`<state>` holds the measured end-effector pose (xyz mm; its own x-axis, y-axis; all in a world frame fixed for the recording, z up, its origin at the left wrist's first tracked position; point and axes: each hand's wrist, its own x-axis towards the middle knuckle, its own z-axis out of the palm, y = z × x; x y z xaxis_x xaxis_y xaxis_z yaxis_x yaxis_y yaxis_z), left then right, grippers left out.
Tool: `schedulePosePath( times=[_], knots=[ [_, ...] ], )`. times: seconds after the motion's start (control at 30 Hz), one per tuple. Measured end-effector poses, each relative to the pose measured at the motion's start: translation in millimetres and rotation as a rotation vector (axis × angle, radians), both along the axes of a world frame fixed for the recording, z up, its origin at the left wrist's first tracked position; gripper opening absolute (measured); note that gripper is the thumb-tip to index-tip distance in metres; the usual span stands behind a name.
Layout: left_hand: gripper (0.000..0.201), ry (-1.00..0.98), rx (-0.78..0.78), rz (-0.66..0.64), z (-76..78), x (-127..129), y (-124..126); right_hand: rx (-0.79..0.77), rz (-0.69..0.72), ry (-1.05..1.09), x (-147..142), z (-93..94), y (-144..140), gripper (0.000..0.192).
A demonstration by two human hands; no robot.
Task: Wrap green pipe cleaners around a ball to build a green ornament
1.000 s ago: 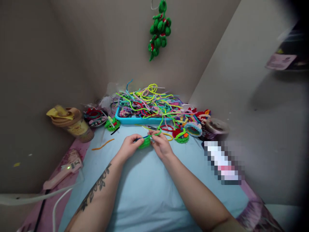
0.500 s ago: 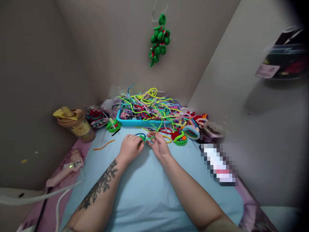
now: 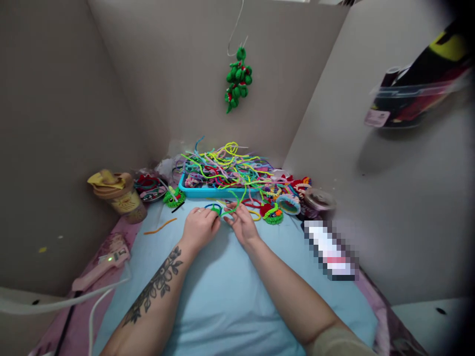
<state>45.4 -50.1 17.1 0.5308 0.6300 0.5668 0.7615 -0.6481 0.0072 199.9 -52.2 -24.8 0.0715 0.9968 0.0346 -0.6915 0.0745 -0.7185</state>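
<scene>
Right now your left hand (image 3: 199, 228) and right hand (image 3: 242, 225) meet at the middle of the light blue cloth (image 3: 222, 296), both pinched shut on one green pipe cleaner (image 3: 226, 211). A small blue loop (image 3: 213, 206) sits at the left fingertips, though you cannot tell whether those fingers also hold it.

From the pinch, the green pipe cleaner's free end rises toward twelve o'clock and runs close to the tangled pile in the turquoise tray (image 3: 208, 191). That looks like the main risk: a pull toward you could snag loose strands and drag them out of the tray. The grip is only fingertip-deep, so a hard twist could probably let the fuzzy wire slip or spring open.

At two o'clock a finished green and red piece (image 3: 272, 213) lies near your right wrist and could be swept aside. At eight o'clock the pink glue gun (image 3: 102, 264) shows a lit lamp, with its cord trailing off the near edge.

The work between the fingertips is too small to read. A pixelated patch at three o'clock hides whatever lies there.
</scene>
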Motion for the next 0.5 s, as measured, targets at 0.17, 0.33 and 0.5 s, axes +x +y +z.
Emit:
schedulePosePath(
  times=[0.17,0.33,0.5],
  knots=[
    [0.018,-0.12,-0.112,-0.021,1.5,0.7,-3.2,0.006,0.014,-0.032,3.0,2.9,-2.7,0.012],
    [0.017,-0.421,-0.39,-0.055,-0.5,0.7,0.0,-0.025,0.043,-0.094,2.8,2.8,-1.2,0.016],
    [0.02,-0.597,-0.598,-0.068,-1.2,0.1,5.4,-0.032,0.02,-0.183,-1.7,-1.1,1.5,0.018]
  ],
)
